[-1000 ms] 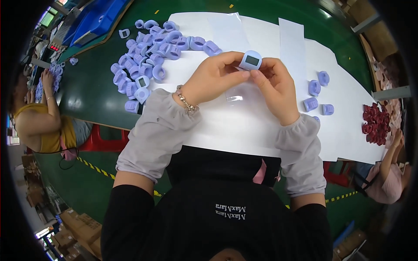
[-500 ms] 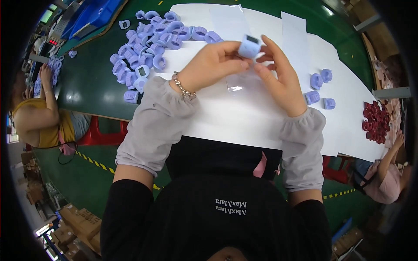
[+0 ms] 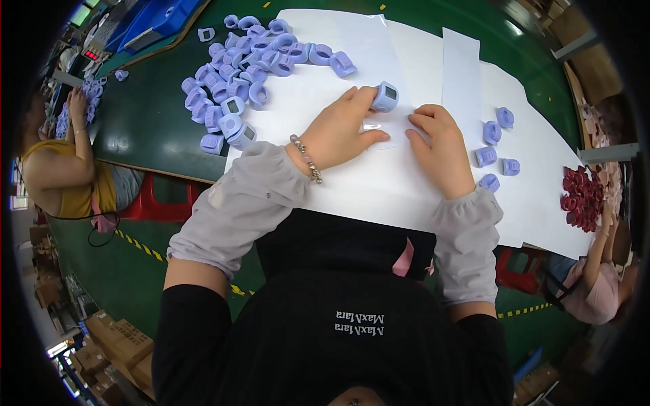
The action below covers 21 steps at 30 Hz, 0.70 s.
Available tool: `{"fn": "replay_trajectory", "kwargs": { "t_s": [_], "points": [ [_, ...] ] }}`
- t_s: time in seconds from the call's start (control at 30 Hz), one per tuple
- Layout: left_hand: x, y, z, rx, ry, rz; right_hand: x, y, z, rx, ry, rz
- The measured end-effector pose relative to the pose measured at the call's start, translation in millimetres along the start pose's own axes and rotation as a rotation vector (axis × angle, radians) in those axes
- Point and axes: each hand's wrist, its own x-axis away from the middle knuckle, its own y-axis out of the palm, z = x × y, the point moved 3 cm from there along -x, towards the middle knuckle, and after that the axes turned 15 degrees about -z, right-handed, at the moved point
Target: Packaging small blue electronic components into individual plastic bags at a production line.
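My left hand (image 3: 342,128) is closed on a lilac ring-shaped device (image 3: 386,97) with a small dark screen, held at the index fingertip above the white paper (image 3: 338,189). Its thumb points toward my right hand. My right hand (image 3: 440,149) has its fingers curved and the thumb apart, with nothing visible between them. Its fingertips are by the edge of a clear plastic sheet (image 3: 365,40) on the paper; whether they touch it I cannot tell. A heap of similar lilac devices (image 3: 233,74) lies at the left, and several more lilac devices (image 3: 485,156) lie right of my right hand.
A narrow white sheet (image 3: 461,68) lies beyond my right hand. Dark red pieces (image 3: 582,196) are piled at the far right, by a co-worker (image 3: 596,284). Another co-worker (image 3: 64,162) sits at the far left. A blue tray (image 3: 159,27) stands at the back left.
My hands were together around the lilac device; now the right has let go and come down toward the paper. Another lilac device shows by my right wrist.
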Motion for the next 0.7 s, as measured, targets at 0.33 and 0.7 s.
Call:
{"fn": "replay_trajectory", "kwargs": {
  "t_s": [0.33,0.7],
  "points": [
    [-19,7,11,-0.067,-0.028,0.038,4,2,-2,0.071,0.047,0.112],
    [-18,10,13,-0.068,-0.034,0.074,8,4,-2,0.074,0.030,0.189]
  ]
}}
